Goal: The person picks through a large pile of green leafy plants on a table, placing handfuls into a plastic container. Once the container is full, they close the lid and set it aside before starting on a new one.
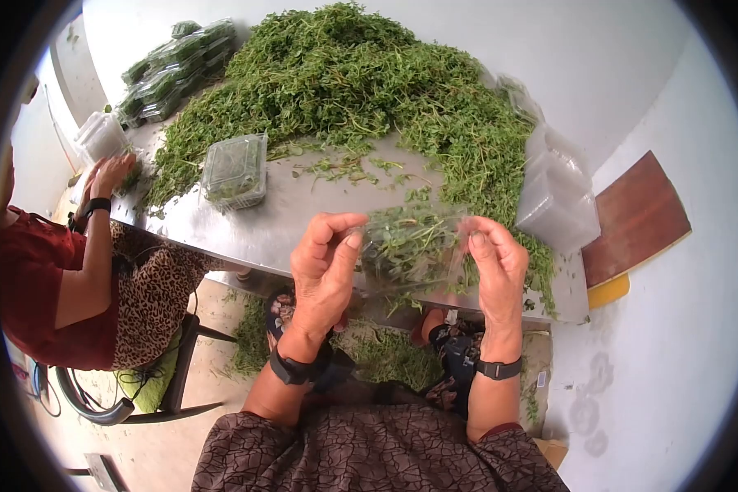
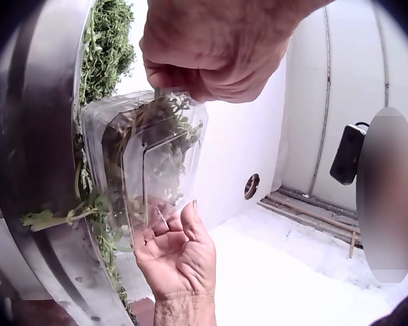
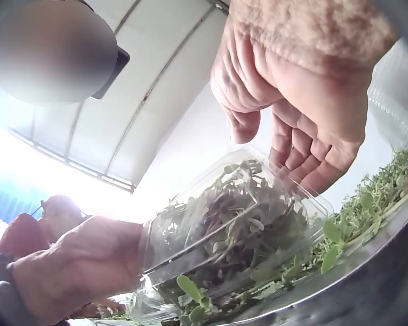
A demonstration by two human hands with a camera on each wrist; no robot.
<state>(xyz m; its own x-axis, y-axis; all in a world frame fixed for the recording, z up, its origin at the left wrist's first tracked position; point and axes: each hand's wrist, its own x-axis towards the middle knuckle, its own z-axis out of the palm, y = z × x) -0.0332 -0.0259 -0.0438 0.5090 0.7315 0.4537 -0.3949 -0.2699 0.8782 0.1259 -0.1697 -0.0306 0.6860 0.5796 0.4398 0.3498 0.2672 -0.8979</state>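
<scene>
A clear plastic clamshell box (image 1: 418,250) with leafy green stems inside is held up in front of the body, near the table's front edge. My left hand (image 1: 324,258) grips its left end between thumb and curled fingers. At the opposite end is my right hand (image 1: 498,266), its fingers curled at the edge with the thumb close to the corner. In the right wrist view the fingers of the right hand (image 3: 296,102) lie against the box wall. Some sprigs poke out along the box's lower side in both wrist views.
A large heap of greens (image 1: 336,78) covers the metal table (image 1: 303,197). A filled clamshell (image 1: 235,172) stands left of centre, with stacked filled boxes (image 1: 176,70) behind. Nested empty containers (image 1: 558,193) stand at right. Another person (image 1: 66,279) sits at left, hands over the table.
</scene>
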